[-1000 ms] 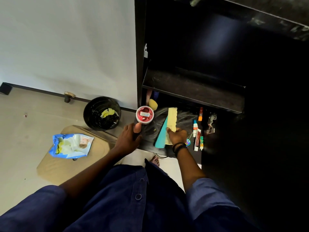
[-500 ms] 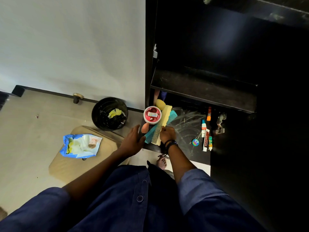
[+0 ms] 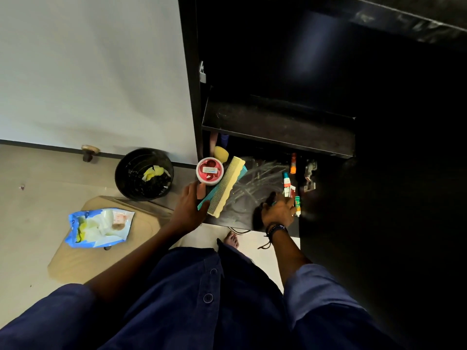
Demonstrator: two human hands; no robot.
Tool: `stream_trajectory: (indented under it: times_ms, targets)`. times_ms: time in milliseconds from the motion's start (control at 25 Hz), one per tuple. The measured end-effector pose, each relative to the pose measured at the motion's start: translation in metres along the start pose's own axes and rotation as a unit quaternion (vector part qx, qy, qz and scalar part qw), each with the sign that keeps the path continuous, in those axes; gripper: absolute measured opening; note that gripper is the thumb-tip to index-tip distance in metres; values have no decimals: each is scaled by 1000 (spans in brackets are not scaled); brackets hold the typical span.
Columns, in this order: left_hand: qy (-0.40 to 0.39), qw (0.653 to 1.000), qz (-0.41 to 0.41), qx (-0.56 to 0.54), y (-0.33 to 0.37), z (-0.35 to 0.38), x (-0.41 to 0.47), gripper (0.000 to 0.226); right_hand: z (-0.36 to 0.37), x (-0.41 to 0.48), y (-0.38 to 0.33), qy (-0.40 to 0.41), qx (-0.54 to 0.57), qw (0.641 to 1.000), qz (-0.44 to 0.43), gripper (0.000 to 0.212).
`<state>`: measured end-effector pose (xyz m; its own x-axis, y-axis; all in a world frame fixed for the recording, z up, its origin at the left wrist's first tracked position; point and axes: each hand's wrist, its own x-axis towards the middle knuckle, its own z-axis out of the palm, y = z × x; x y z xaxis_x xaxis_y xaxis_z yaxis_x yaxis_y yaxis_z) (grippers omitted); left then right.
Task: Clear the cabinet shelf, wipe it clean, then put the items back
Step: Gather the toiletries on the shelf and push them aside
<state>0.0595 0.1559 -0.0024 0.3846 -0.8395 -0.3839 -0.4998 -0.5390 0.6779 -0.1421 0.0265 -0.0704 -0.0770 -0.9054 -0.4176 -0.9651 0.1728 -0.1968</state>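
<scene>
Streaked black cabinet shelf (image 3: 252,198) carries both hands. Left hand (image 3: 188,209) grips yellow comb (image 3: 226,186) and teal comb (image 3: 214,192), red jar (image 3: 209,171) just beyond. Right hand (image 3: 278,210) spread loosely, touching small tubes (image 3: 290,188); grip undetermined.

We see a sharply split exposure: the white wall (image 3: 88,66) at upper left is bright and evenly lit, while the cabinet (image 3: 328,84) filling the right half sinks into near black. A faint sheen glares off its back panel. The right hand (image 3: 278,212) is motion-blurred, and wide-angle bending curves the frame edges.
</scene>
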Motion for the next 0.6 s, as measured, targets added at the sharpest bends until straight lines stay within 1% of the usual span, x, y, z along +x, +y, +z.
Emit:
stream_trajectory:
  times_ms: [40, 120, 200, 360, 440, 520, 600]
  targets:
    - [-1, 1000, 6, 2, 1, 2, 1, 62, 1, 6, 11, -7, 16, 1000, -7, 54]
    - [-5, 1000, 9, 8, 6, 4, 0, 64, 2, 12, 25, -26, 35, 999, -24, 46]
    - [-7, 1000, 7, 10, 10, 4, -1, 67, 1, 14, 32, -37, 30, 998, -34, 40]
    - [1, 1000, 6, 1, 9, 4, -3, 68, -3, 11, 24, -31, 25, 996, -78, 38]
    - [7, 1000, 7, -2, 10, 2, -4, 66, -3, 5, 5, -26, 70, 988, -136, 37]
    - [14, 1000, 8, -5, 11, 0, -6, 65, -3, -1, -23, -33, 128, 970, -205, 36]
    - [20, 1000, 0, -4, 10, 0, -7, 67, -6, -8, -54, -38, 159, 948, -272, 34]
